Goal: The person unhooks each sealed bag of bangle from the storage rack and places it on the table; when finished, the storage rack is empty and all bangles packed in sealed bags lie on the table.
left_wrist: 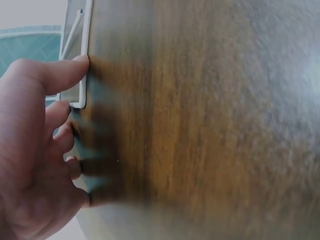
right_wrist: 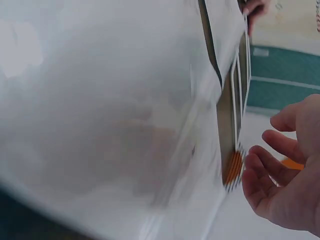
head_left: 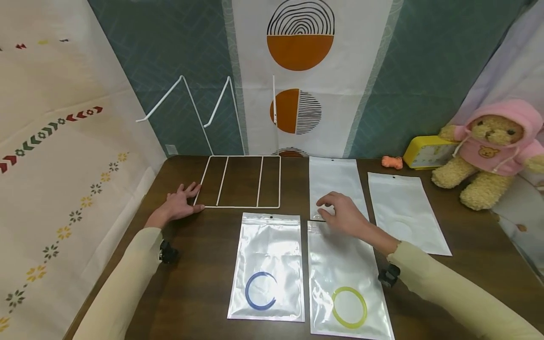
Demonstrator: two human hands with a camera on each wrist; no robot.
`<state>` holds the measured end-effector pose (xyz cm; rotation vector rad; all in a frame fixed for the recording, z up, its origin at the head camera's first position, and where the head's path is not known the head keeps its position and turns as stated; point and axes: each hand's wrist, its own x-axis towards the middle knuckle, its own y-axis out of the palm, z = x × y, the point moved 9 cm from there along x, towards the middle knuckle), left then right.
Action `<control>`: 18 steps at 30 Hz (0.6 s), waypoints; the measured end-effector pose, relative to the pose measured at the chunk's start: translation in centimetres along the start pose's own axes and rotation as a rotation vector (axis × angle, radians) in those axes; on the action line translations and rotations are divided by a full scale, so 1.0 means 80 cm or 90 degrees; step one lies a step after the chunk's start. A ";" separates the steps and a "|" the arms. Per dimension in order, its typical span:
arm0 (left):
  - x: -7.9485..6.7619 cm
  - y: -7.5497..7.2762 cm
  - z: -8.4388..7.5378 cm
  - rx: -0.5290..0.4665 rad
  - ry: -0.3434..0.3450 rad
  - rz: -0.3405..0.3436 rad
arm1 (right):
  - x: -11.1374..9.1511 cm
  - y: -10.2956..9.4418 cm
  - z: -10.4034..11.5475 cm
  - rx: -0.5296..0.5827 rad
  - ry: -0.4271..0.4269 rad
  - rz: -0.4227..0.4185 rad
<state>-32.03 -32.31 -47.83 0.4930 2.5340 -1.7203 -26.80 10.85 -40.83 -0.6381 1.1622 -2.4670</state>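
A white wire rack (head_left: 237,207) with upright hooked wires stands at the back left of the table. Its front left corner lies against my left hand (head_left: 180,203), whose spread fingertips rest on the table while the thumb touches the wire (left_wrist: 84,30). My right hand (head_left: 342,215) hovers over the silver zip pouches, fingers loosely bent, holding nothing. Under and beside it are a pouch with a yellow-green ring (head_left: 349,326) and a back pouch (head_left: 335,174) partly covered by the hand. Left of these lies a pouch (head_left: 272,245) showing a blue ring (head_left: 247,295).
Another pale pouch (head_left: 403,203) lies to the right. A teddy bear (head_left: 488,151) in a pink hoodie sits at the back right, next to a yellow clock (head_left: 429,151) and a small orange bone-shaped item (head_left: 391,162). Patterned cloth hangs behind the table (head_left: 191,283).
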 end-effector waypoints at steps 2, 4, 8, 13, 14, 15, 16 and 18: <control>-0.003 -0.001 0.000 0.000 0.005 -0.005 | -0.007 -0.011 -0.008 0.000 0.013 -0.008; -0.005 -0.002 0.001 -0.002 0.006 -0.010 | -0.014 -0.022 -0.014 -0.006 0.023 -0.016; -0.009 -0.005 0.002 -0.008 0.002 -0.012 | -0.027 -0.041 -0.025 -0.021 0.038 -0.029; -0.018 -0.010 0.004 -0.039 0.004 -0.026 | -0.038 -0.065 -0.034 -0.046 0.052 -0.046; -0.022 -0.013 0.004 -0.046 0.007 -0.034 | -0.040 -0.070 -0.036 -0.051 0.053 -0.048; -0.026 -0.016 0.004 -0.050 0.010 -0.043 | -0.042 -0.076 -0.039 -0.058 0.055 -0.050; -0.030 -0.020 0.004 -0.050 0.013 -0.053 | -0.044 -0.082 -0.042 -0.066 0.054 -0.053; -0.042 -0.029 0.002 -0.036 0.017 -0.073 | -0.049 -0.097 -0.049 -0.082 0.053 -0.060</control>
